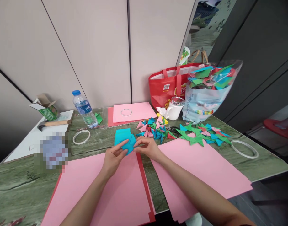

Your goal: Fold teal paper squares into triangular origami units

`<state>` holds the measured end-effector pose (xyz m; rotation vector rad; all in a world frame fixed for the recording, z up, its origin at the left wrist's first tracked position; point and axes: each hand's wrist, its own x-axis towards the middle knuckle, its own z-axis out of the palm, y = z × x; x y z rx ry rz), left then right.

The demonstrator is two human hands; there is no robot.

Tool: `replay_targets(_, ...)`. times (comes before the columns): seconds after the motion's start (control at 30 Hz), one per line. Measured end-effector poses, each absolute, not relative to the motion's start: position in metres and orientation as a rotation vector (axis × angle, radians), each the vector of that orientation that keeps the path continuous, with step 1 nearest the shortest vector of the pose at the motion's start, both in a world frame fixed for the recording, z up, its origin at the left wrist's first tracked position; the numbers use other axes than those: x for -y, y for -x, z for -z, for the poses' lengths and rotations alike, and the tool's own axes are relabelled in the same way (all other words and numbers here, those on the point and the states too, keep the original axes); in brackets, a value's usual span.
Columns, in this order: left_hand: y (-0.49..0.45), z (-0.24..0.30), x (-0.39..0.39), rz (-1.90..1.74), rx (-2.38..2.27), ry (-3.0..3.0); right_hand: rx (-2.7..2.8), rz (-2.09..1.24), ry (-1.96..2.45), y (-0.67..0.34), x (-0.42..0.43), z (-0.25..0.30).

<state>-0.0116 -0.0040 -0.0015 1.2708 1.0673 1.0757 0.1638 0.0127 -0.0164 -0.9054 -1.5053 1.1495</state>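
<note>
Between my two hands is a piece of blue folding paper (pixel 130 145), partly folded to a pointed shape and held above the table. My left hand (pixel 114 158) pinches its left and lower edge. The fingers of my right hand (pixel 146 147) are closed on its right corner. Just behind lies a small stack of blue paper squares (pixel 121 133). Beyond my right hand sits a pile of folded paper pieces (pixel 154 128) in pink, blue, green and red. Folded stars and rings (pixel 193 135) lie further right.
Large pink sheets (pixel 87 182) lie under my left arm, more pink sheets (pixel 200 166) under my right. Around them stand a water bottle (pixel 82 108), a white mug (pixel 175 109), a red bag (pixel 162 88) and a filled plastic bag (pixel 200 103). A hammer (pixel 54 123) and tape roll (pixel 81 137) lie left.
</note>
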Motion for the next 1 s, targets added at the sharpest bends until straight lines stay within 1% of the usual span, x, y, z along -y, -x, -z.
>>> replay_targets(0.23, 0.014, 0.003, 0.003, -1.098, -1.034, -1.239, 1.534, -1.288, 0.792, -0.171, -0.015, 0.013)
replay_targets(0.4, 0.012, 0.003, 0.004, -1.092, -1.001, -1.210, 1.593, -1.310, 0.743, -0.177, -0.019, 0.011)
replay_targets(0.6, 0.010, 0.004, 0.004, -1.089, -0.992, -1.177, 1.623, -1.254, 0.746, -0.177, -0.019, 0.011)
replay_targets(0.8, 0.009, 0.003, 0.005, -1.103, -1.013, -1.181, 1.490, -1.263, 0.809, -0.167, -0.016, 0.014)
replay_targets(1.0, 0.008, -0.002, 0.007, -1.139, -1.084, -1.205, 1.398, -1.186, 0.885, -0.160, -0.013, 0.017)
